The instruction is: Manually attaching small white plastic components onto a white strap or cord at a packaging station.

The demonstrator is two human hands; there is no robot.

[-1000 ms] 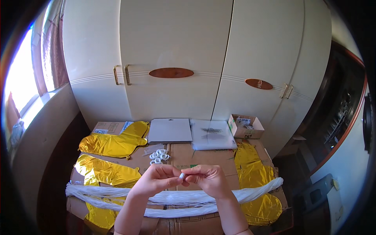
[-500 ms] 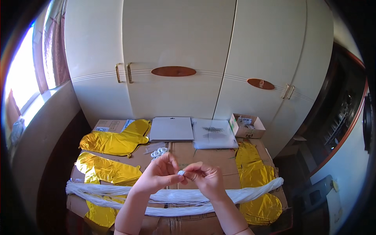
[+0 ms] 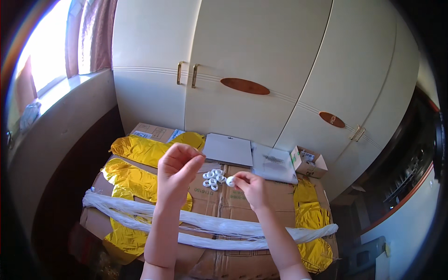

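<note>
the right hand (image 3: 252,190) pinches a small white ring-shaped roll (image 3: 230,181) between thumb and fingertips, just beside a cluster of similar rolls (image 3: 214,179) — a grip that probably suits so slight a thing. the left hand (image 3: 179,173) is raised, thumb and forefinger drawn together; whether they hold anything fine cannot be told. white strands (image 3: 219,221) stretch across the cardboard (image 3: 200,203), perhaps to avoid tangling — over some gold foil (image 3: 137,179). green print marks the cardboard; the flat carton (image 3: 161,132) bears pale labels, too small to read.

Rings (image 3: 213,181) on cardboard (image 3: 242,199), strands (image 3: 210,222) before them
</note>
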